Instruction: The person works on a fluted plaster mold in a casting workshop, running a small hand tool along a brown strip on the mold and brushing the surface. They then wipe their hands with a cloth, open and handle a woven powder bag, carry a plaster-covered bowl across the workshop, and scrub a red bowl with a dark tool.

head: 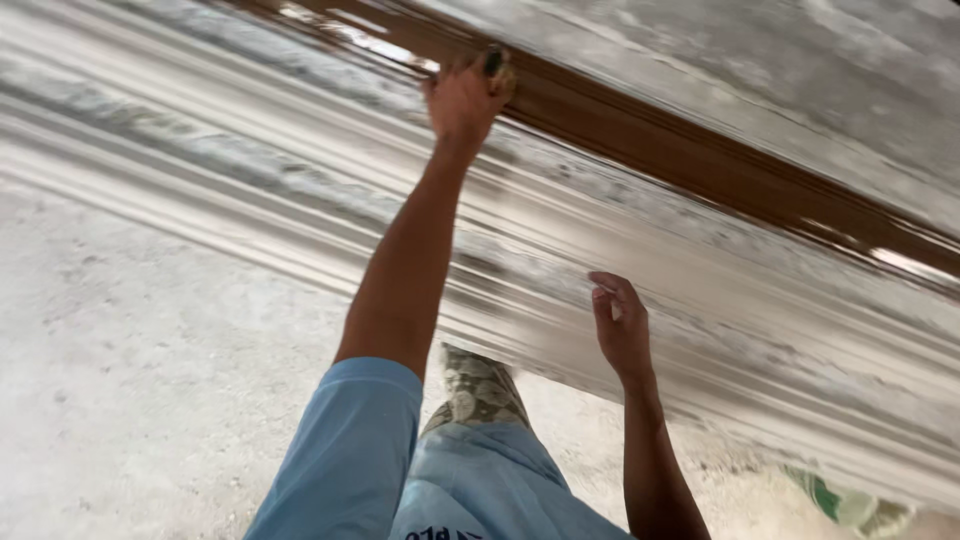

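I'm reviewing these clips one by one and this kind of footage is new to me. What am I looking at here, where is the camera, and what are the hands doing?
There is no machine here. The one picture comes from a camera worn on a person's head, looking down along their own arms. In front of them lies a long pale moulded board with ridges running its length, blurred by motion, over a rough concrete floor. One band of it is glossy brown and looks wet. The left hand reaches out to that brown band and grips a small dark-tipped tool, perhaps a brush; blur hides its details. The right hand rests on the near pale edge, seemingly holding nothing. A blue sleeve shows below.
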A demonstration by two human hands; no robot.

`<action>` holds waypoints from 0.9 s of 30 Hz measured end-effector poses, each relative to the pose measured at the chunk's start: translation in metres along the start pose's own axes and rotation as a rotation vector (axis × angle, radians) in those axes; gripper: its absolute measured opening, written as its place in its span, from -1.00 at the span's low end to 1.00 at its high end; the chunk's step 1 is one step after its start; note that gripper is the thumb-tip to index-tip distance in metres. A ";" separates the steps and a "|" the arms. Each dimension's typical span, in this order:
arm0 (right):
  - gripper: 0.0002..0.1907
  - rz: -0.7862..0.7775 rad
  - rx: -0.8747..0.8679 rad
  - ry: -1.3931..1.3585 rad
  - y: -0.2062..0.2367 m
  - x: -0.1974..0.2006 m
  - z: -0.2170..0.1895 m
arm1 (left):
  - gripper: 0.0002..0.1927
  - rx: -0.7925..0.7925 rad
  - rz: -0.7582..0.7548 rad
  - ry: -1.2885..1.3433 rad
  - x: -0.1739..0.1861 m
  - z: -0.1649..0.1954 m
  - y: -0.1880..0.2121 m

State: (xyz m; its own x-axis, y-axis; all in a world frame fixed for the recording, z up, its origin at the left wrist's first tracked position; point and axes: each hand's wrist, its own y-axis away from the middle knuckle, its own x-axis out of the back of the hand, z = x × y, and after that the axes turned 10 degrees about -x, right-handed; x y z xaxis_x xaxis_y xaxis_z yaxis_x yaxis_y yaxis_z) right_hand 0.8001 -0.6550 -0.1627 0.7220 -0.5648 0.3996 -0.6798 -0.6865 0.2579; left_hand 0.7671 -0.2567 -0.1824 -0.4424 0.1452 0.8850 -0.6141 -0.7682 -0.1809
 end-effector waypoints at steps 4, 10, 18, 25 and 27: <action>-0.76 -0.026 0.065 0.099 -0.036 -0.095 -0.036 | -0.53 -0.006 0.046 -0.052 0.034 -0.078 -0.018; -0.79 -0.031 0.172 0.175 -0.097 -0.250 -0.112 | -0.57 0.053 -0.095 -0.005 0.099 -0.217 -0.060; -0.83 -0.123 0.393 0.179 -0.165 -0.408 -0.250 | -0.60 0.173 -0.041 0.019 0.186 -0.394 -0.106; -0.83 -0.087 0.394 0.218 -0.196 -0.519 -0.316 | -0.49 0.091 0.003 -0.169 0.265 -0.593 -0.152; -0.82 -0.062 0.407 0.242 -0.204 -0.557 -0.332 | -0.44 0.028 0.099 -0.257 0.290 -0.664 -0.168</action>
State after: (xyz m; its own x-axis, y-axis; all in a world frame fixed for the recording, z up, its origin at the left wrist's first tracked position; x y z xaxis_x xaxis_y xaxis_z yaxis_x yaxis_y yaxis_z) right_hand 0.4938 -0.0479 -0.1461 0.6760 -0.4276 0.6002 -0.4959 -0.8664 -0.0587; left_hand 0.3080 0.3286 -0.1802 -0.3174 -0.0918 0.9439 -0.5563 -0.7880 -0.2637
